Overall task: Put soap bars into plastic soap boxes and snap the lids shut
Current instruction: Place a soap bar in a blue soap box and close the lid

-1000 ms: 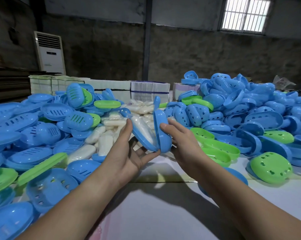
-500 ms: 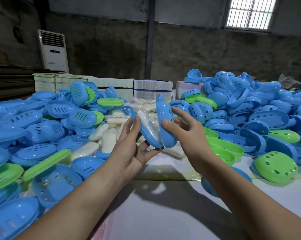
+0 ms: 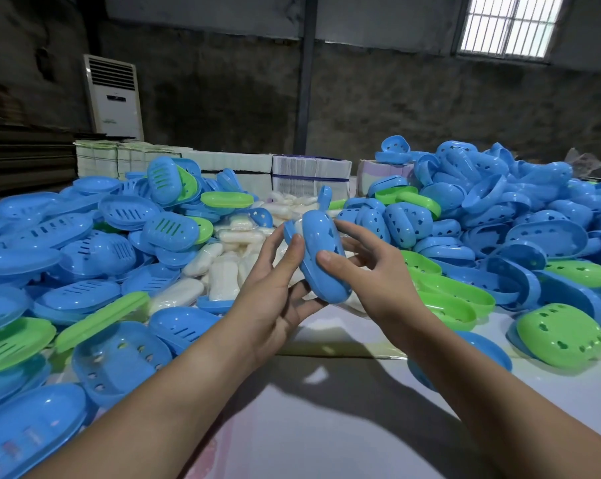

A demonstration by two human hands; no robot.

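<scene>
A blue plastic soap box point(image 3: 321, 252) stands on edge in the air above the table, held between both hands, its two halves almost together. A sliver of white wrapped soap shows at its upper left rim. My left hand point(image 3: 274, 292) grips the box from the left, thumb and fingers on its edge. My right hand point(image 3: 371, 274) holds the perforated half, thumb on its face and fingers behind. Loose white soap bars point(image 3: 223, 274) lie in a pile just behind my hands.
Heaps of blue and green box halves rise on the left point(image 3: 84, 257) and right point(image 3: 499, 229). A green perforated half point(image 3: 561, 335) lies at the right. White stacked packs point(image 3: 309, 174) line the back. The white table point(image 3: 326, 426) runs toward me.
The two box halves, spread wide with the soap showing between them, have swung almost together. The box has risen a little and my right thumb now lies on the perforated face.
</scene>
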